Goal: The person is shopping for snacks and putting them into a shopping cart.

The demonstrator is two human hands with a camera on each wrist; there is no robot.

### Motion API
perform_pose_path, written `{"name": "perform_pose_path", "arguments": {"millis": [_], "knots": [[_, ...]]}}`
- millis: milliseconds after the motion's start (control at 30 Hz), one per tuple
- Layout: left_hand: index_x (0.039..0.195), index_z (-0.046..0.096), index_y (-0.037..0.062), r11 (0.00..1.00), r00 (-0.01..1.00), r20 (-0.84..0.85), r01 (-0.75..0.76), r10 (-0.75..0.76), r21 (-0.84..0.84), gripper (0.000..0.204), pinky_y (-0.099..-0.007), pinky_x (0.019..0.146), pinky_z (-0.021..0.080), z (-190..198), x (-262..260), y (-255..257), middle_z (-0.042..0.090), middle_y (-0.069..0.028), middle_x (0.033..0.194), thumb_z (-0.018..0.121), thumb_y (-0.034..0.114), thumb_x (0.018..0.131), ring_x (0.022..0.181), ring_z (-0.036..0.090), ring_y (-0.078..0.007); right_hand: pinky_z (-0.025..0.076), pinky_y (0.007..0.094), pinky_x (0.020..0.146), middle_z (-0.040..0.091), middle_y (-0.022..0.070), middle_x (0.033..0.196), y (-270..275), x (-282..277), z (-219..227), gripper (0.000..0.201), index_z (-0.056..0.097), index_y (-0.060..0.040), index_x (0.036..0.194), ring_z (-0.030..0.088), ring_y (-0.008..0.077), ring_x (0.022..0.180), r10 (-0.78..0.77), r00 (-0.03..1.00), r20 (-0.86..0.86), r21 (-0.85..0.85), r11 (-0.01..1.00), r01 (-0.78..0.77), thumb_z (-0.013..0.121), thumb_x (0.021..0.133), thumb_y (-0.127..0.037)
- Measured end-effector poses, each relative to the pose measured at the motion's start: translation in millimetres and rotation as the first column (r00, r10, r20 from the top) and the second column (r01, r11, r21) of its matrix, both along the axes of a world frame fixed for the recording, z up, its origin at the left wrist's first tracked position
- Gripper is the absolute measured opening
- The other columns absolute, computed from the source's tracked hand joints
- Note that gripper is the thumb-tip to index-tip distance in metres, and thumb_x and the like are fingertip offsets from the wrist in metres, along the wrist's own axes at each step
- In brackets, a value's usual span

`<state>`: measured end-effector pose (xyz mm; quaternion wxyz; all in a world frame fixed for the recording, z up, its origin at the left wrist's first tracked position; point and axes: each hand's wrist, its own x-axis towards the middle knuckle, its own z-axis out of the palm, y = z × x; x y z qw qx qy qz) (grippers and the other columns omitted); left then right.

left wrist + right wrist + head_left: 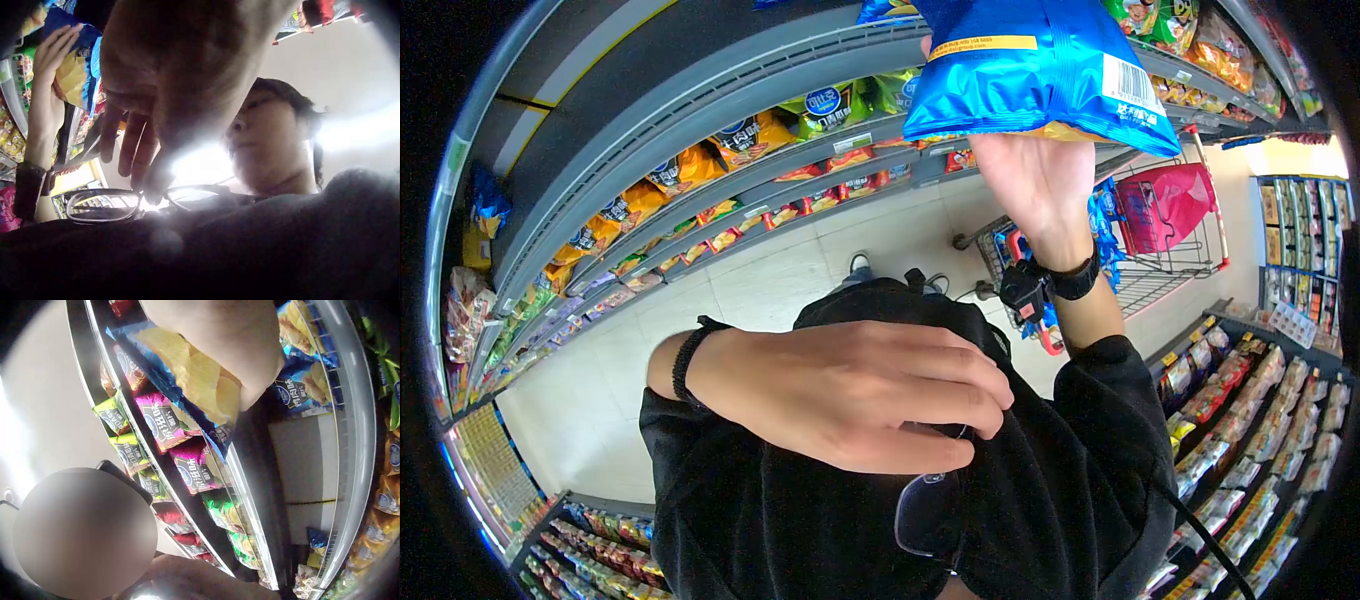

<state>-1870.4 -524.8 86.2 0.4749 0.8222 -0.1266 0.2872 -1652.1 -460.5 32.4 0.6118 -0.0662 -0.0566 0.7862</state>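
Well, nearest is the left hand (850,395), loose in front of the black top (800,530). I see nothing in it. Its fingers hang by the glasses (925,515), and I can't tell if they touch them.

Next is the right hand (1038,190), held up and out. Its long, straight fingers carry the blue bag (1040,85), with the back of the bag facing the person. The thumb is hidden. A flat, spread hand seems best, since a hard squeeze could crack the chips. The shiny bag looks slippery, so I'd tip it only a little and keep its corners off the shelf (730,110).

Other blue bags (300,387) sit on that shelf, close by. Past the right arm stands the cart (1175,270), with a pink bag (1180,200) in it.
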Motion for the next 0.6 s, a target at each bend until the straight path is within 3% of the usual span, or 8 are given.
{"name": "perform_pose_path", "arguments": {"millis": [33, 133, 233, 333, 467, 600], "knots": [[0.092, 0.068, -0.0059, 1.0, 1.0, 0.022, -0.009, 0.009, 0.016, 0.014, -0.0476, 0.092, 0.055, -0.5, 1.3, 0.0, 0.066, -0.0182, 0.106, 0.07, 0.006, 0.085, 0.108, 0.063, -0.036, 0.034, 0.0507, 0.114, 0.049, 0.0174, 0.144, -0.4, -0.7, -0.2, 0.063, 0.046, -0.0012, 0.139, 0.047, 0.0337, 0.131, 0.002, 1.0, -0.018, 0.01, 1.0, -0.002, 0.041, 0.099, -0.05], [0.088, 0.066, -0.0078, 0.999, 0.998, 0.063, -0.001, -0.001, 0.034, 0.012, -0.0504, 0.092, 0.055, 2.7, 2.2, 4.0, 0.067, -0.019, 0.098, 0.068, 0.004, 0.086, 0.102, 0.065, -0.0366, 0.033, 0.0508, 0.114, 0.05, 0.0174, 0.143, 0.8, -4.3, 4.5, 0.064, 0.046, -0.002, 0.139, 0.047, 0.0337, 0.132, -0.096, 0.979, 0.18, -0.022, 0.995, 0.102, 0.041, 0.099, -0.051], [0.086, 0.065, -0.0085, 0.997, 0.994, 0.077, 0.075, -0.074, -0.015, 0.011, -0.0525, 0.092, 0.055, 6.5, 1.2, 9.2, 0.066, -0.0197, 0.096, 0.066, 0.003, 0.088, 0.099, 0.066, -0.0366, 0.033, 0.0509, 0.115, 0.049, 0.0175, 0.144, 2.8, 6.5, -4.4, 0.064, 0.045, -0.003, 0.14, 0.046, 0.0338, 0.132, -0.03, 1.0, 0.0, 0.04, 0.999, 0.03, 0.042, 0.098, -0.051], [0.088, 0.064, -0.0086, 0.981, 0.983, 0.052, 0.18, -0.177, -0.07, 0.011, -0.0537, 0.092, 0.054, 8.9, 0.8, 15.8, 0.066, -0.0197, 0.097, 0.065, 0.002, 0.089, 0.098, 0.066, -0.036, 0.032, 0.051, 0.115, 0.047, 0.0175, 0.145, 3.4, 7.0, -1.6, 0.064, 0.043, -0.0038, 0.141, 0.045, 0.0339, 0.133, -0.045, 0.997, 0.064, 0.031, 0.999, 0.043, 0.044, 0.098, -0.051], [0.092, 0.062, -0.0091, 0.928, 0.934, 0.01, 0.356, -0.358, -0.112, 0.012, -0.0542, 0.093, 0.053, 3.7, 5.4, 24.3, 0.064, -0.0183, 0.098, 0.063, 0.003, 0.091, 0.098, 0.065, -0.034, 0.032, 0.0511, 0.115, 0.048, 0.0166, 0.144, 9.0, 11.5, -7.5, 0.063, 0.045, -0.0041, 0.14, 0.044, 0.0332, 0.133, 0.086, 0.988, -0.131, 0.098, 0.993, -0.073, 0.044, 0.097, -0.051], [0.087, 0.059, -0.0071, 0.913, 0.911, -0.066, 0.406, -0.407, -0.029, 0.012, -0.0497, 0.096, 0.052, 13.6, 10.9, 27.2, 0.06, -0.0147, 0.09, 0.061, 0.004, 0.09, 0.093, 0.063, -0.0299, 0.031, 0.0501, 0.116, 0.045, 0.0179, 0.146, 13.6, 11.9, -12.7, 0.06, 0.042, -0.0018, 0.142, 0.043, 0.0334, 0.134, 0.105, 0.984, -0.141, 0.191, 0.979, -0.077, 0.044, 0.099, -0.044]]}}
